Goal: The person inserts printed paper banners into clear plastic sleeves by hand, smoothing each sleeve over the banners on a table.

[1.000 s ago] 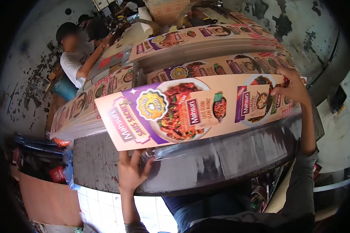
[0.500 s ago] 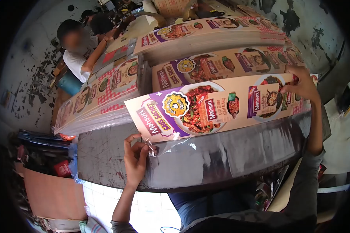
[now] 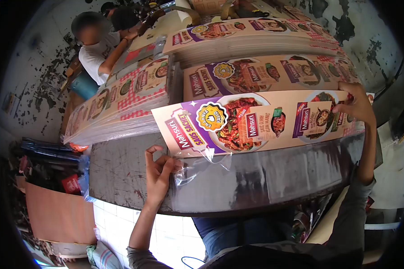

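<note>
A long printed cardboard panel (image 3: 231, 125), showing "Mahsuri" sauce sachets and dishes, lies tilted in front of me above the near side of the table. My right hand (image 3: 358, 104) grips its upper right part, with the thumb on the printed face and the other fingers at the top edge. Just below the panel's left end, my left hand (image 3: 159, 175) pinches a clear plastic sleeve (image 3: 186, 172) between thumb and fingers. The sleeve hangs beneath the panel's lower left edge; how far it reaches around the panel is hard to see.
Similar panels are stacked behind (image 3: 251, 42), with another pile (image 3: 202, 85) directly beyond my panel. A plastic-wrapped stack (image 3: 121, 98) stands left on the dark, scratched table (image 3: 116, 170). A co-worker (image 3: 96, 58) is at the far left, near a blue bin (image 3: 84, 86).
The panel's right end sits slightly lower in view, and more of the clear sleeve shows under its left end. Both hands keep their grip. The whole view has shifted slightly.
</note>
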A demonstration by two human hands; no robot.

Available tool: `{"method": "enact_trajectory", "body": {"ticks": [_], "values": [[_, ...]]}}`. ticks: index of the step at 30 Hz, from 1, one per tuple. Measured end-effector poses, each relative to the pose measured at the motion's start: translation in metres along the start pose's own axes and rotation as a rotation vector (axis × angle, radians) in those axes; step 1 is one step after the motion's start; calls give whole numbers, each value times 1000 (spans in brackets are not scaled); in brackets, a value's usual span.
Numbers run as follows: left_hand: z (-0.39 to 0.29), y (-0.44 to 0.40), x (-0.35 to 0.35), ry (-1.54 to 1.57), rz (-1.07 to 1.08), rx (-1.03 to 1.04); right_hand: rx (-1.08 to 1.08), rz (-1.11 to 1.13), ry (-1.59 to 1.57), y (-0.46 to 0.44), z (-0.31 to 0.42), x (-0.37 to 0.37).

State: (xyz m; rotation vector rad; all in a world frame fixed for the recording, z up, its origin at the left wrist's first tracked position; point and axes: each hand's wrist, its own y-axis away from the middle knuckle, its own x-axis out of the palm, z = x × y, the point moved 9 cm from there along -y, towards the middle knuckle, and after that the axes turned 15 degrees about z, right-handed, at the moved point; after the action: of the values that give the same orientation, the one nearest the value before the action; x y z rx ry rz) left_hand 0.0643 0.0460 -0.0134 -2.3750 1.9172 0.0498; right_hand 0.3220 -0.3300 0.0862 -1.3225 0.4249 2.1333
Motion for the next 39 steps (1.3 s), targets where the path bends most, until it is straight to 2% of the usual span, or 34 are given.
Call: {"method": "enact_trajectory", "body": {"ticks": [6,8,12,14,15,17,21,23,27,29,36,39], "values": [[-1,-10,2,-117,75,-56,-76,-49,-21,6,3,-3],[2,-11,1,-161,76,-126,-50,-5,94,3,2,-2],[-2,-10,5,-130,43,-74,-81,-31,65,-2,5,6],[-2,-10,4,-120,22,-38,-347,-311,231,0,63,7],[-1,-9,4,-121,26,-44,-342,-309,227,-7,78,16],[-1,-10,7,-141,74,-75,-417,-489,417,-3,115,24],[3,-9,4,-135,62,-121,-261,-407,269,-9,84,21],[1,-7,1,-31,19,-26,-180,-323,271,-17,68,20],[0,-4,-3,-24,16,-7,-175,-316,222,-25,64,19],[-1,-2,-1,81,9,11,-160,-314,102,-28,56,18],[-2,-2,-1,123,-13,14,-102,-243,121,-29,51,19],[1,-1,-1,147,-16,-16,-166,-337,60,-25,54,15]]}}
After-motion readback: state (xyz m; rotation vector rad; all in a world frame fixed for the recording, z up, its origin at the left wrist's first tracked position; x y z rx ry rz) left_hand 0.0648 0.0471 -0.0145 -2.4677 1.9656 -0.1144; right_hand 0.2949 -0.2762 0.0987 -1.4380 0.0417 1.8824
